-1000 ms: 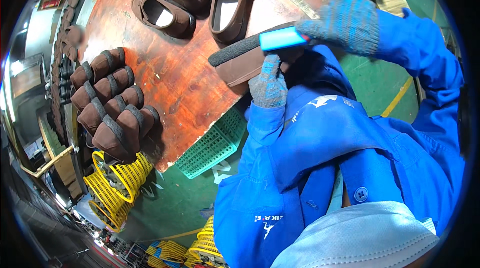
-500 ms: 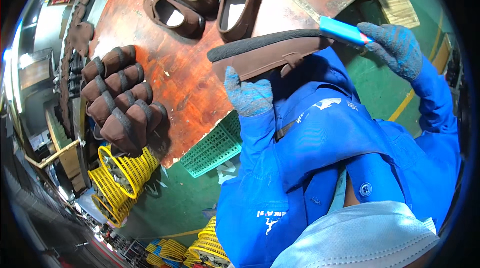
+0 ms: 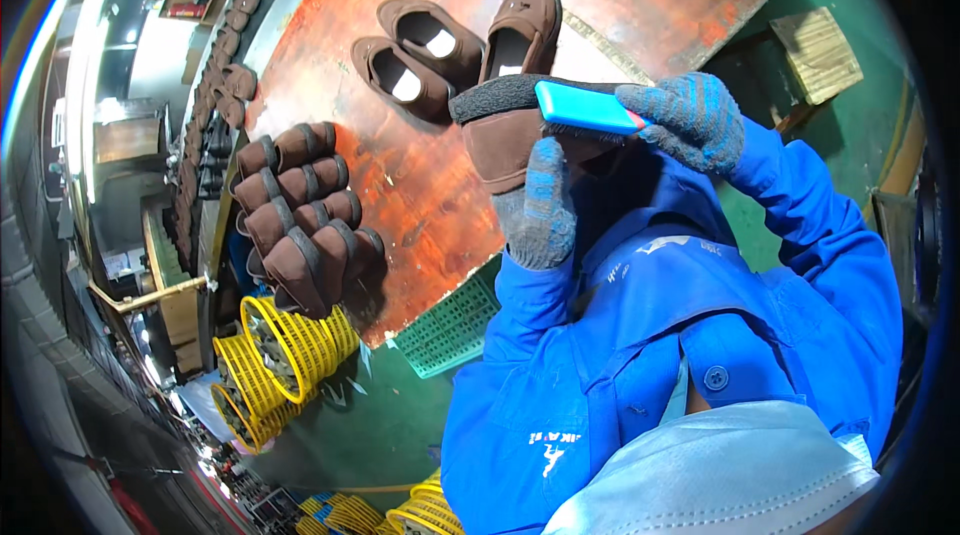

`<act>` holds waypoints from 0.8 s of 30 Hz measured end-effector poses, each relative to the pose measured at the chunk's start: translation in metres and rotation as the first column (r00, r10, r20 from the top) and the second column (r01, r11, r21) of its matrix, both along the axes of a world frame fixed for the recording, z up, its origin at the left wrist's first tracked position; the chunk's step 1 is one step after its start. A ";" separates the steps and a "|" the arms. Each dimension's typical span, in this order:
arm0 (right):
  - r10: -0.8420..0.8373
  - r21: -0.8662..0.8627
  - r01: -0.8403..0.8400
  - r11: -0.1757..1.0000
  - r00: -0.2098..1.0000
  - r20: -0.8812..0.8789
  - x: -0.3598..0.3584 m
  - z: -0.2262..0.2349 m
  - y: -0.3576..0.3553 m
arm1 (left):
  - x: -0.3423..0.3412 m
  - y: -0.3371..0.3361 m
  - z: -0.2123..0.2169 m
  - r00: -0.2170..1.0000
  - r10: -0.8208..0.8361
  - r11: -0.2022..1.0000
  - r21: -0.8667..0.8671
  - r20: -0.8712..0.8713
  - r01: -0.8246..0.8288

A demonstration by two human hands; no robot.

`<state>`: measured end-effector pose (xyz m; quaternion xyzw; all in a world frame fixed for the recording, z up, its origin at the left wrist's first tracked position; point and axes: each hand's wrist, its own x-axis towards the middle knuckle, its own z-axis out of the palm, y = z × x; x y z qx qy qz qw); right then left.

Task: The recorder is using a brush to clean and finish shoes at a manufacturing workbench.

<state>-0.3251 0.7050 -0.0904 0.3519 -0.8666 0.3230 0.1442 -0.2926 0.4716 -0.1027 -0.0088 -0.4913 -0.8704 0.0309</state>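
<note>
My left hand (image 3: pixel 537 210), in a grey and blue knit glove, grips a brown suede shoe (image 3: pixel 510 130) from below, its dark sole turned up. My right hand (image 3: pixel 690 120), gloved the same way, is shut on a brush with a blue handle (image 3: pixel 585 107) that lies against the shoe's sole edge. Both hands are above the near edge of the red-brown wooden table (image 3: pixel 420 185). My blue sleeves and jacket fill the lower right.
Three brown shoes (image 3: pixel 450 35) lie open side up on the table behind the held one. A stack of several brown shoes (image 3: pixel 300 205) sits at the table's left edge. Yellow wire baskets (image 3: pixel 270 355) and a green plastic crate (image 3: pixel 450 325) stand on the green floor.
My right hand has drawn the brush back toward the middle of the shoe after reaching right. The left hand has shifted along the shoe and turned it.
</note>
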 end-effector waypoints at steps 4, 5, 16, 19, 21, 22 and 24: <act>-0.054 0.057 0.065 0.996 0.983 -0.178 -0.005 0.024 0.013 | -0.002 0.007 0.028 0.994 -0.065 0.913 -0.407 -0.089 0.024; -0.050 0.105 0.068 0.992 0.984 -0.170 -0.005 0.038 0.014 | -0.004 0.009 0.033 0.982 -0.050 0.874 -0.484 -0.182 -0.045; 0.043 0.045 -0.055 0.997 0.970 0.241 -0.020 0.027 0.067 | -0.041 0.052 0.058 0.921 -0.388 -0.362 -0.926 0.046 -0.107; 0.136 -0.081 -0.114 0.990 0.918 0.371 -0.022 -0.009 0.076 | -0.039 0.041 0.015 0.831 -0.502 -0.085 -0.943 -0.238 -0.321; 0.245 -0.242 -0.166 0.956 0.905 0.347 -0.025 -0.042 0.074 | -0.033 0.032 -0.013 0.671 -0.565 -0.078 -0.779 -0.480 -0.623; 0.254 -0.244 -0.174 0.954 0.900 0.354 -0.023 -0.048 0.068 | -0.028 0.027 -0.018 0.680 -0.559 -0.085 -0.784 -0.474 -0.615; 0.334 -0.415 -0.149 0.898 0.843 0.421 -0.019 -0.053 0.054 | -0.023 0.025 0.001 0.698 -0.563 -0.261 -0.706 -0.442 -0.658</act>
